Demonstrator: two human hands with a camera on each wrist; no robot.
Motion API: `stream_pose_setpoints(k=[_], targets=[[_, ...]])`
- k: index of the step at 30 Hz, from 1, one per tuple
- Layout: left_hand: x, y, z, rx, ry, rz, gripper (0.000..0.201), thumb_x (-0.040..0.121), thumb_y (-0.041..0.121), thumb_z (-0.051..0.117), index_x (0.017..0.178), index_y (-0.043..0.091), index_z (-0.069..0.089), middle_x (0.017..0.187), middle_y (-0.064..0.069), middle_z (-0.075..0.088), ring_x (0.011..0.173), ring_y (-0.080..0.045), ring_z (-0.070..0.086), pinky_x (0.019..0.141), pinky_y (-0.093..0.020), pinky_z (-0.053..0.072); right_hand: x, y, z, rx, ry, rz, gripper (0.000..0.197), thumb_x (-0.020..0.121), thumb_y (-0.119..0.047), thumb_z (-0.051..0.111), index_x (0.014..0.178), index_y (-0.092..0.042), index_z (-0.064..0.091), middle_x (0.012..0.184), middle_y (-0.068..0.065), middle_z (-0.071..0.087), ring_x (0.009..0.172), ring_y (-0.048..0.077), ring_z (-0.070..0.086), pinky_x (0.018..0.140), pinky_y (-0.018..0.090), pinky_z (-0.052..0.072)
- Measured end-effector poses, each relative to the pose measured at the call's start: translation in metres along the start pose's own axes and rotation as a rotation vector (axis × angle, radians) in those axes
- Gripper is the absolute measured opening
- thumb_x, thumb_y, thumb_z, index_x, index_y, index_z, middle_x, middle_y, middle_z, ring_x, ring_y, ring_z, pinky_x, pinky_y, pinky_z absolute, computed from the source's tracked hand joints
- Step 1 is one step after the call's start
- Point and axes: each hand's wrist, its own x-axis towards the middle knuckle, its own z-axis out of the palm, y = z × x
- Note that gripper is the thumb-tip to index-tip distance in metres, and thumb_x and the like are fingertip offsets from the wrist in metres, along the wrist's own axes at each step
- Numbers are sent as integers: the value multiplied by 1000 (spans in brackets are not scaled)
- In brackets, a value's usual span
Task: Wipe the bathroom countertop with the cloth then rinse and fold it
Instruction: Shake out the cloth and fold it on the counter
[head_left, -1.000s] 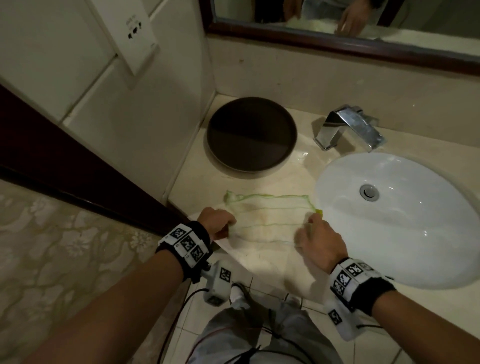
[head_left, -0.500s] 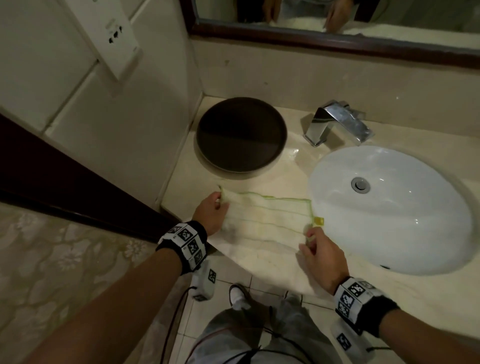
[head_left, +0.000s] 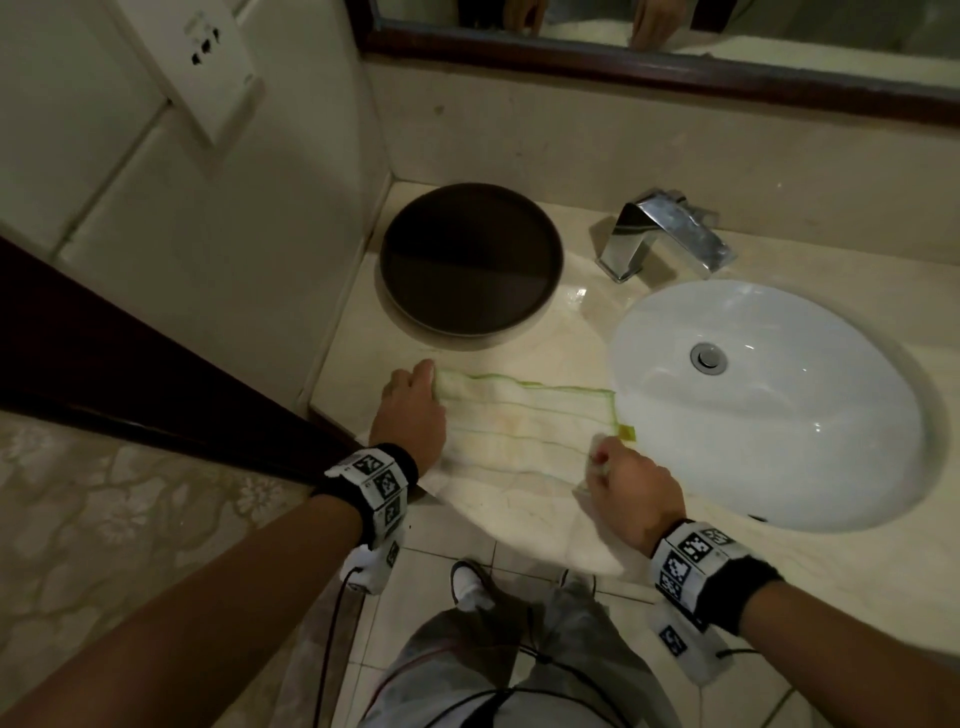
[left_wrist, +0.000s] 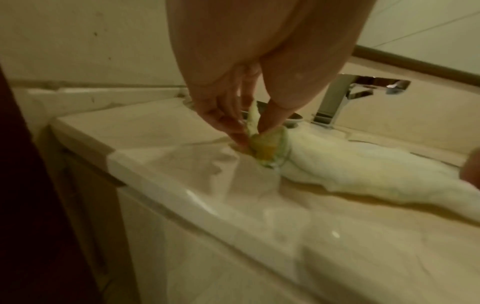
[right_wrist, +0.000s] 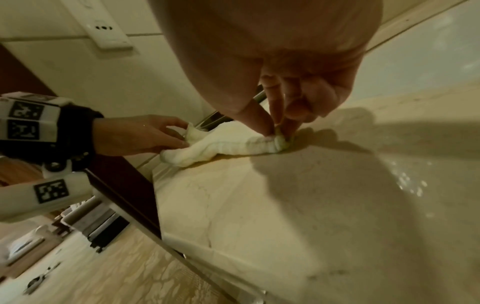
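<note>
In the head view, the cloth (head_left: 524, 426) is seen spread flat on the tabletop (head_left: 524, 514), stretched between the two hands. Its far left corner is pinched by the left hand (head_left: 413, 410); its near right corner is pinched by the right hand (head_left: 631, 493). A dark tray (head_left: 470, 260) lies beyond the left hand, a tap (head_left: 665, 234) stands well beyond the right hand, and the sink (head_left: 769, 410) lies just to the right of the right hand.

In the left wrist view, a green-edged corner of the cloth (left_wrist: 265, 148) is held between thumb and fingertips (left_wrist: 239, 137) of the left hand (left_wrist: 246, 98), low against the tabletop (left_wrist: 182, 164).

In the right wrist view, the cloth (right_wrist: 228, 147) is seen bunched slightly; one end is pinched by the right hand (right_wrist: 285, 107), the other is held by the left hand (right_wrist: 140, 137).
</note>
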Motion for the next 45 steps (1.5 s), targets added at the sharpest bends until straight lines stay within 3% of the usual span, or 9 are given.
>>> stream_pose_setpoints(k=[4, 7, 11, 20, 25, 30, 36, 40, 45], targets=[[-15, 6, 15, 134, 40, 248, 53, 92, 18, 53, 142, 11, 36, 135, -12, 40, 122, -26, 40, 106, -34, 36, 5, -7, 6, -143, 181, -262, 24, 88, -30, 48, 102, -13, 58, 99, 6, 58, 86, 27, 54, 65, 31, 46], [-22, 12, 29, 184, -94, 318, 48, 95, 31, 49, 139, 14, 40, 136, -10, 38, 126, -26, 37, 106, -35, 36, 16, -15, 19, -162, 168, -379, 36, 82, -24, 65, 113, -9, 57, 115, 16, 58, 102, 34, 55, 84, 42, 52], [-30, 11, 40, 369, -104, 352, 53, 98, 35, 42, 147, 17, 34, 150, -18, 31, 137, -34, 30, 113, -39, 29, 33, -21, 31, -148, 71, -337, 46, 97, -28, 44, 140, -11, 42, 150, 21, 33, 141, 40, 24, 117, 46, 21], [-36, 0, 35, 515, -156, 405, 58, 102, 40, 28, 154, 20, 12, 159, -12, 10, 145, -25, 17, 105, -33, 41, 26, -1, 50, -293, 28, -278, 64, 100, -43, 11, 154, -10, 12, 161, 15, 5, 149, 31, 5, 119, 43, 13], [-23, 2, 26, 416, -155, 398, 54, 98, 39, 41, 147, 18, 32, 149, -9, 31, 134, -26, 33, 100, -34, 43, 26, -14, 42, -352, -34, -246, 65, 99, -41, 11, 153, -7, -3, 160, 16, -10, 148, 33, -7, 121, 46, 6], [-11, 0, 22, 497, -89, 289, 64, 93, 44, 44, 146, 11, 31, 140, -11, 39, 121, -29, 42, 91, -38, 46, 32, -40, 32, -359, -28, -370, 78, 94, -33, 48, 154, -10, 3, 161, 16, -12, 148, 34, -12, 119, 45, 1], [-5, 3, 17, 532, -166, 249, 70, 94, 48, 42, 150, 13, 21, 147, -13, 28, 128, -29, 36, 97, -41, 41, 38, -42, 45, -414, -117, -360, 76, 96, -34, 33, 152, -14, -14, 159, 8, -23, 146, 28, -20, 119, 42, -7], [-9, 11, 13, 264, -157, 91, 64, 92, 40, 51, 146, 13, 28, 144, -15, 29, 127, -31, 37, 102, -40, 40, 36, -45, 45, -387, -120, -337, 75, 96, -31, 32, 153, -15, -14, 159, 8, -24, 146, 28, -22, 120, 43, -8], [-17, 23, 7, 77, -228, -264, 74, 93, 43, 52, 147, 6, 18, 141, -16, 38, 126, -34, 45, 101, -42, 40, 32, -47, 30, -297, -14, -355, 69, 93, -27, 43, 152, -10, 13, 161, 16, 4, 149, 33, 0, 121, 44, 10]])
